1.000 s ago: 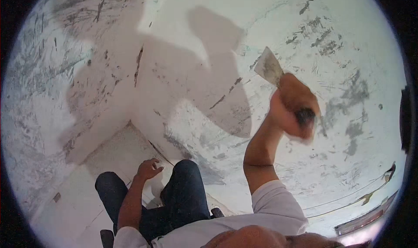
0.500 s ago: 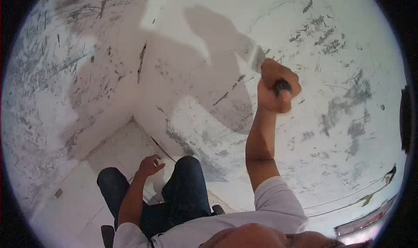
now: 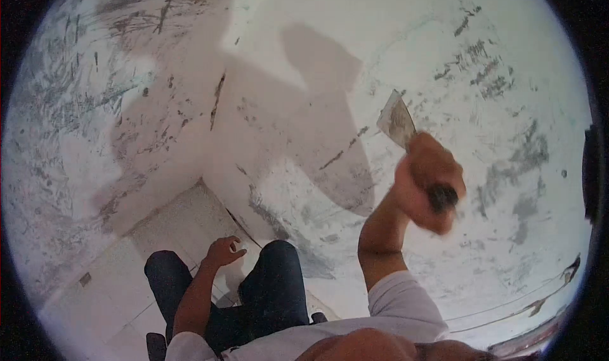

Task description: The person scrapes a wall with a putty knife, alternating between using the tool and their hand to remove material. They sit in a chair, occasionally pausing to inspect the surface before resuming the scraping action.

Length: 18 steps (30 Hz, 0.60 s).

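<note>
My right hand (image 3: pixel 431 177) is wrapped around the dark handle of a putty knife (image 3: pixel 398 121). Its flat, wide blade points up and left, close over the whitish wall (image 3: pixel 355 247), and has greyish smears on it. The hand is slightly blurred. Between my knees, my left hand (image 3: pixel 226 251) hangs over the floor with nothing in it, its fingers loosely bent and the thumb apart from them.
Two patchy walls meet at a corner that runs down to the tiled floor (image 3: pixel 177 212). Dark scuffs and grey patches (image 3: pixel 526 151) mark both walls. My shadow (image 3: pixel 317 120) falls across the corner. A cable (image 3: pixel 507 310) runs along the lower right.
My right hand has come down and to the right with the putty knife, and more of the blade shows. My left hand stays in nearly the same place. The view has shifted a little.
</note>
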Tool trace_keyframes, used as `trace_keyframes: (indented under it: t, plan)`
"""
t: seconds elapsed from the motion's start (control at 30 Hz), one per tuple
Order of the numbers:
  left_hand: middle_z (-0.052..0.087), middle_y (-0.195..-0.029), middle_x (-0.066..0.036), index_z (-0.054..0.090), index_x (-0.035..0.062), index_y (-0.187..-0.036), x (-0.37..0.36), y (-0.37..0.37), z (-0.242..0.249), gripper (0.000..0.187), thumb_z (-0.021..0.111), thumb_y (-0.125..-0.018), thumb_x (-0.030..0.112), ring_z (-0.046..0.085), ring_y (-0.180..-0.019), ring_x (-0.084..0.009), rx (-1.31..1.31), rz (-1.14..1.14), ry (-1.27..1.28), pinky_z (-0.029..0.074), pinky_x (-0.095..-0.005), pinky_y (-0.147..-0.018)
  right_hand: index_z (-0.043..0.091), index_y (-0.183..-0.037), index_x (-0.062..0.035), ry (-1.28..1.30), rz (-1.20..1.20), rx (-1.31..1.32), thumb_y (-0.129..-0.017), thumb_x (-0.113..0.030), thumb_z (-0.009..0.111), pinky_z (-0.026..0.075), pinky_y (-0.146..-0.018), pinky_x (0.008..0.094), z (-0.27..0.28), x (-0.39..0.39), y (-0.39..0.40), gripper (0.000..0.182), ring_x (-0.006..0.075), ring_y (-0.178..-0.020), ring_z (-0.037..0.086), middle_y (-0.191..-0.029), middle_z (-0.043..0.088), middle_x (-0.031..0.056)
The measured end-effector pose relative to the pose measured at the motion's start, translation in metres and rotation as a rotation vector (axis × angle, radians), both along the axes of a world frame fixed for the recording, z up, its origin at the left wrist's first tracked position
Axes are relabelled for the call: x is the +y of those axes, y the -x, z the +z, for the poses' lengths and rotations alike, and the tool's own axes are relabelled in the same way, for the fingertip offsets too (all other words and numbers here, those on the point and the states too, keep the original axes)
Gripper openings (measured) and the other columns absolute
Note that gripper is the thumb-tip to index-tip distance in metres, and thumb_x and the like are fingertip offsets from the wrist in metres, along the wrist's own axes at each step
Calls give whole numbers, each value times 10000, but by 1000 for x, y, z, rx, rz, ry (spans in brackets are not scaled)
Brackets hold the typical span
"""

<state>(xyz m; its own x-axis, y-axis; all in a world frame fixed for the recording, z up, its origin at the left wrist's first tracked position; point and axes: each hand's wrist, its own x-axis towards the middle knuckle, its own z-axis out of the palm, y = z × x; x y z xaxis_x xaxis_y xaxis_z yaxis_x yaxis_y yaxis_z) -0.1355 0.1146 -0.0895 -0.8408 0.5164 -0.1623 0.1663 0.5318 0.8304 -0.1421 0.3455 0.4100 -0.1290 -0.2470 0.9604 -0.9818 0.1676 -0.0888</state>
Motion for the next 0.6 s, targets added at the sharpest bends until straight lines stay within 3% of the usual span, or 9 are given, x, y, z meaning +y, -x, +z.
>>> trace_keyframes:
  t: [0.03,0.07,0.13,0.2,0.27,0.37,0.4,0.53,0.6]
  plan:
    - [668,-864,-83,619,108,-1158,1,0,-4,546,706,-787,499,641,-884,-268,31,-4,-11,502,-413,-824,529,-629,-31,-15,187,130,-726,-311,483,257,-480,289,-1,-17,-15,299,137,-497,303,-555,406,61]
    - [667,-867,-85,615,107,-1161,0,-9,-1,544,703,-791,496,640,-884,-267,48,-38,-12,501,-417,-826,580,-609,7,563,-254,90,-846,-352,557,498,-576,343,-16,-14,16,431,184,-486,516,-555,562,107]
    - [667,-887,-83,612,118,-1169,2,-11,11,548,700,-791,505,640,-884,-270,-14,-56,35,500,-427,-824,516,-646,17,4,-190,14,-732,-355,471,259,-472,319,-2,-24,6,385,168,-471,320,-541,442,79]
    - [671,-889,-79,616,132,-1162,0,-12,13,550,705,-780,518,642,-892,-274,-9,-53,75,500,-427,-821,493,-643,20,172,-62,176,-756,-427,440,189,-480,352,-4,-29,-13,464,179,-495,272,-530,370,54]
    - [673,-862,-79,621,129,-1150,5,-9,0,550,711,-772,518,642,-898,-275,-9,-40,27,503,-426,-805,478,-600,11,244,142,36,-832,-447,529,372,-493,320,2,3,2,516,218,-482,450,-553,483,88]
    - [676,-850,-82,623,117,-1142,6,-5,3,556,715,-766,516,647,-897,-269,-40,-36,-7,506,-432,-796,442,-588,5,112,-479,171,-816,-372,578,356,-471,297,-1,-18,3,461,191,-491,434,-547,487,75]
    - [677,-853,-82,623,112,-1141,4,-9,3,557,715,-766,514,647,-878,-271,-24,-44,1,506,-431,-792,481,-618,13,80,172,42,-835,-346,606,381,-468,287,7,-27,-2,438,167,-478,427,-536,463,53]
    - [672,-848,-82,620,101,-1149,3,-16,-4,559,717,-768,500,645,-829,-280,51,-57,-10,503,-428,-779,468,-627,-1,209,-460,257,-840,-401,593,254,-433,277,-3,-23,19,470,127,-426,307,-486,351,13]
    - [663,-833,-80,625,96,-1143,2,-8,1,554,724,-765,489,646,-822,-272,35,-53,-20,503,-423,-774,461,-628,-18,19,-123,86,-859,-458,541,203,-447,273,7,-29,1,504,111,-439,276,-490,336,15]
